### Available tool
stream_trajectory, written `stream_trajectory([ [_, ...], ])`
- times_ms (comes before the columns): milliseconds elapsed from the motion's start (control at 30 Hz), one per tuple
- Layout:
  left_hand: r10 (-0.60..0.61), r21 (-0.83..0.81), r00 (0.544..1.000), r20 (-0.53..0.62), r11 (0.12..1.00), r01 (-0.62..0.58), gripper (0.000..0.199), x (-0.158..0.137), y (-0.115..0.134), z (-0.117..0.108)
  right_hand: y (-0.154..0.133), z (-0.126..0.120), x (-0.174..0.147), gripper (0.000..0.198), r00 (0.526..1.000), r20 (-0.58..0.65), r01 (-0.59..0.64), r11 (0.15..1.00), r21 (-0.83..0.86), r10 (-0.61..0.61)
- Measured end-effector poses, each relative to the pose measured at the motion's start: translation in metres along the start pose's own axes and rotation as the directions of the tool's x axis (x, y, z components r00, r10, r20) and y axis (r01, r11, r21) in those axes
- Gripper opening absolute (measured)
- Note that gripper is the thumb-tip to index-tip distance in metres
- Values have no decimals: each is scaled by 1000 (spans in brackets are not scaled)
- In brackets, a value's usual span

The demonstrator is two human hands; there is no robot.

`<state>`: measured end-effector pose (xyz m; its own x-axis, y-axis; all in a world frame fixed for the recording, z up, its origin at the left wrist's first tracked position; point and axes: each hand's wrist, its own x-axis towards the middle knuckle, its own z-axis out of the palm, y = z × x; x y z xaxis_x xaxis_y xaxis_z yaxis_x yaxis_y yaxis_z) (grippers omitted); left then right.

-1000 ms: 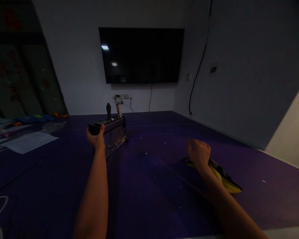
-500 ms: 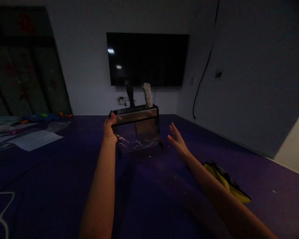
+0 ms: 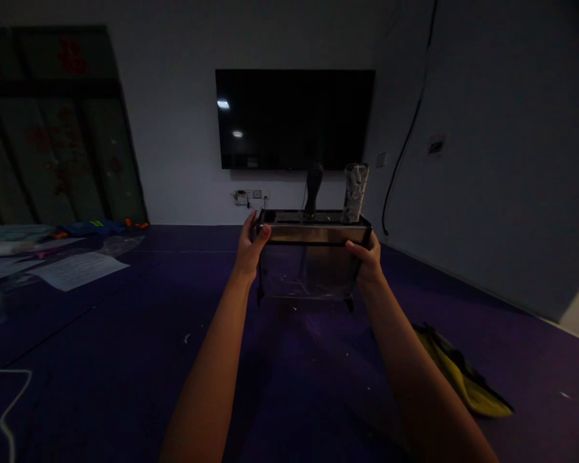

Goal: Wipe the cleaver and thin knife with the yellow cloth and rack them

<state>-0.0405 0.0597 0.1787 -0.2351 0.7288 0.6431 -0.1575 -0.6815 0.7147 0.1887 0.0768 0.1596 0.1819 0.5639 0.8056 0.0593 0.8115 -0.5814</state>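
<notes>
Between both hands, raised over the purple floor, is a see-through knife holder (image 3: pixel 306 270) with a black frame, a shiny band along its upper front and small dark feet. My left hand (image 3: pixel 251 247) grips its left end, thumb on the front. The right hand (image 3: pixel 368 257) is closed on the opposite end, its thumb likewise across the front. A black handle (image 3: pixel 313 190) sticks up from the top near the middle. Closer to the right end stands a mottled grey, wrapped-looking handle (image 3: pixel 354 193). What lies inside the holder is too dark to make out clearly.
A yellow and black cloth item (image 3: pixel 463 376) lies on the purple floor (image 3: pixel 289 386) at right. Paper sheets (image 3: pixel 80 270) and clear plastic are spread at left, with a white cable (image 3: pixel 17 402) nearer. A television (image 3: pixel 294 119) hangs on the far wall.
My right hand, open and apart before, has closed on the knife holder's right end. The holder has shifted right in view and sits more level. My left hand has kept its grip.
</notes>
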Motion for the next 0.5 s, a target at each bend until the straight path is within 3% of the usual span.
stream_trajectory([
  [133, 187, 192, 980, -62, 966, -172, 70, 2, 5, -11, 3, -12, 7, 84, 984, -127, 95, 976, -198, -122],
  [300, 62, 137, 988, -142, 990, -43, 48, 9, 12, -22, 21, -34, 7, 81, 858, -324, 144, 792, -593, -398],
  [367, -4, 122, 983, -182, 992, 27, 42, 10, 12, -25, 29, -48, 5, 81, 821, -351, 91, 711, -697, -450],
  [500, -43, 133, 970, -241, 988, 77, 26, 9, 10, -28, 46, -81, 1, 80, 776, -456, -114, 614, -781, -436],
])
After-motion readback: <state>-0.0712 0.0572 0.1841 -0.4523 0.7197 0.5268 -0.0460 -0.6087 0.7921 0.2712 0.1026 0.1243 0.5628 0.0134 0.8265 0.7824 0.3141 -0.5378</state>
